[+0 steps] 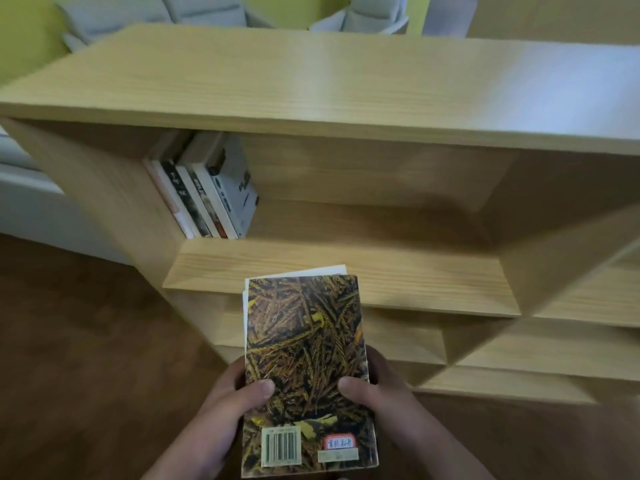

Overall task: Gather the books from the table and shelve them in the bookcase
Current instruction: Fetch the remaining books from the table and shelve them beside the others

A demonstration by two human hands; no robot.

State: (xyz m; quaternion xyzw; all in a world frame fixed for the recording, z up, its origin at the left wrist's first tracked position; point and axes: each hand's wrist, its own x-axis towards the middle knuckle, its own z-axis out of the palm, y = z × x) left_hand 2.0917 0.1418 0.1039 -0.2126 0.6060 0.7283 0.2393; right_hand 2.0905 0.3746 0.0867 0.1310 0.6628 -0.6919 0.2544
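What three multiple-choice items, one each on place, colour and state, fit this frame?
1. Where do the shelved books sit in the bookcase? A on its top; B left end of the upper shelf; C right end.
2. What colour is the top book in hand? A blue; B white; C brown and gold.
3. How is it held? A left hand and right hand together; B one hand alone; C not held.
Key: B, they lean by the left side panel; C, a wheat pattern covers it; A, a thumb presses each side.
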